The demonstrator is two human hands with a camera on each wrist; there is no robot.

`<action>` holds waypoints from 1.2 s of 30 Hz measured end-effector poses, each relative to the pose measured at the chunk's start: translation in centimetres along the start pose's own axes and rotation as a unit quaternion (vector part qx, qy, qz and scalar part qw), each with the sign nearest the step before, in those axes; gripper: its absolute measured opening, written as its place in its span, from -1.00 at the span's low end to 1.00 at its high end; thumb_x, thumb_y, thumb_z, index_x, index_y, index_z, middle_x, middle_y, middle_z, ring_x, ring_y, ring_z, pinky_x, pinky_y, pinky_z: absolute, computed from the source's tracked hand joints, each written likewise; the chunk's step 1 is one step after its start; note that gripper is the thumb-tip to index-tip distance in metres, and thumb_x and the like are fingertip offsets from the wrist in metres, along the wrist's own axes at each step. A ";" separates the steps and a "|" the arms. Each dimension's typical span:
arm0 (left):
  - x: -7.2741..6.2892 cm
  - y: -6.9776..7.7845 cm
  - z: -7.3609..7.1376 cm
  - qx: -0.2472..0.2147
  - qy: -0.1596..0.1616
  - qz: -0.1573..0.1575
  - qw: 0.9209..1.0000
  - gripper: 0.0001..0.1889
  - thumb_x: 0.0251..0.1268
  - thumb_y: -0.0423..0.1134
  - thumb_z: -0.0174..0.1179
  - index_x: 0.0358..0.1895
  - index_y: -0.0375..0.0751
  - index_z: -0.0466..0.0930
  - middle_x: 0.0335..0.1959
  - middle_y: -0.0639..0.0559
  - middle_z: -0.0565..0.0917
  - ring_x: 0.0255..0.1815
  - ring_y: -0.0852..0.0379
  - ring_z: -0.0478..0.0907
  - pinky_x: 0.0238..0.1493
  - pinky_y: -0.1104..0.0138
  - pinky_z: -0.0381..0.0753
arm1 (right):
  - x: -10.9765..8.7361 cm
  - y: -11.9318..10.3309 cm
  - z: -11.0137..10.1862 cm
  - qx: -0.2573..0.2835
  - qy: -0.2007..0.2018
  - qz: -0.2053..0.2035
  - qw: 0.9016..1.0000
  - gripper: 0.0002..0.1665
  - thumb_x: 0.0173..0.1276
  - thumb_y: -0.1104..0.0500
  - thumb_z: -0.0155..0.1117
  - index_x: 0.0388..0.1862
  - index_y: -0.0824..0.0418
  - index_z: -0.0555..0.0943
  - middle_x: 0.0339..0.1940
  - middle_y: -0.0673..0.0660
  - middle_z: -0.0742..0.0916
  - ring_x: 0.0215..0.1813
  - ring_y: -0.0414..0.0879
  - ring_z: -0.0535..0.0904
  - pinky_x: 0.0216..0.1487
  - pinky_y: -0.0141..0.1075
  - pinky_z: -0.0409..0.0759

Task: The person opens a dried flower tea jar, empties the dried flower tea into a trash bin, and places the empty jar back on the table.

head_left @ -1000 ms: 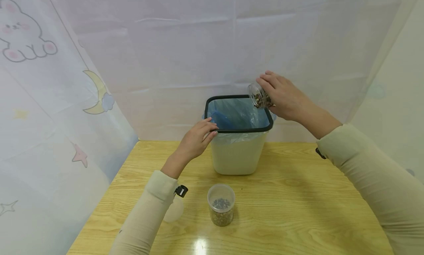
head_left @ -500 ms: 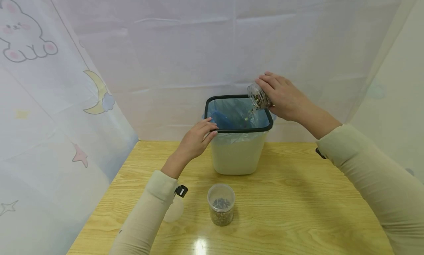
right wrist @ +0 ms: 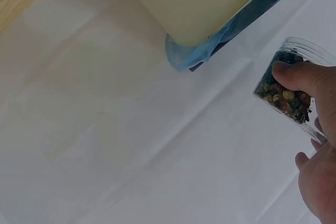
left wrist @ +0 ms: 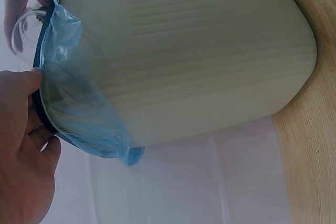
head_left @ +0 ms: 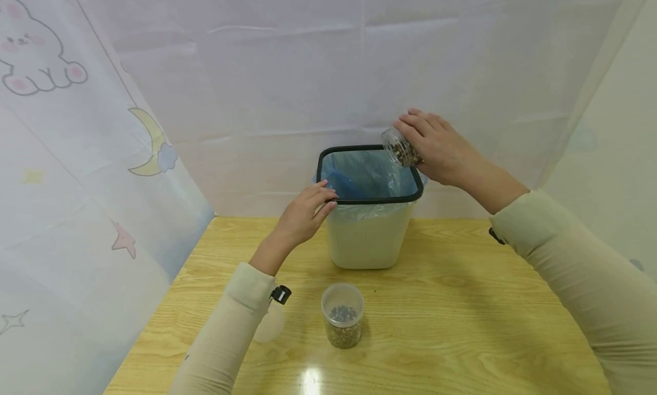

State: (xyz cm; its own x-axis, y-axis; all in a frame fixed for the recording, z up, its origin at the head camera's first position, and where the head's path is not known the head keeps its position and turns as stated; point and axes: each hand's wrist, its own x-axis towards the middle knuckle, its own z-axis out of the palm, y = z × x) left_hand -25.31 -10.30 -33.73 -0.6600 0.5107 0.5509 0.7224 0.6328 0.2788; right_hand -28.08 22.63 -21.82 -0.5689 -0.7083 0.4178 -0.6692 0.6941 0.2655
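A pale trash bin [head_left: 366, 241] with a black rim and a blue plastic liner [head_left: 359, 170] stands at the back of the table. My left hand [head_left: 303, 215] grips the rim at its near left corner; in the left wrist view the thumb is outside and the fingers go over the edge. Above the bin's right side, my right hand [head_left: 441, 153] holds a clear jar [right wrist: 283, 85], tilted with its mouth toward the opening. Dark and yellowish dried bits, perhaps flower tea, fill part of the jar. The bin's bottom is hidden.
A second clear jar [head_left: 343, 321], partly filled with small bits, stands open on the wooden table [head_left: 451, 304] near the front. A round whitish lid [head_left: 270, 325] lies partly under the left forearm. Printed cloth [head_left: 277, 87] hangs behind.
Half a second ago, some bits were falling from the tilted jar into the bin; none are seen falling now. The jar has tipped slightly further left. The left hand has stayed on the rim.
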 end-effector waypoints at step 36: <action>0.0 0.2 0.2 -0.003 0.000 0.000 1.000 -0.70 0.57 -0.18 0.10 0.18 -0.22 0.65 0.23 -0.12 0.61 0.52 -0.07 0.30 0.48 0.07 0.34 | -0.4 -0.3 0.2 -0.035 -0.006 -0.022 0.999 0.06 0.15 0.48 0.48 0.57 0.34 0.15 0.52 0.38 0.31 0.59 0.30 0.09 0.51 0.19 0.15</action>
State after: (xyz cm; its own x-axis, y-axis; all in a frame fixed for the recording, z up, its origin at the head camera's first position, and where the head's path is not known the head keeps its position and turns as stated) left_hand -25.18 -10.04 -33.81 -0.6600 0.5113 0.5504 0.7237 0.6295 0.2830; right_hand -27.74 22.63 -22.24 -0.5456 -0.7393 0.3947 -0.6583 0.6695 0.3441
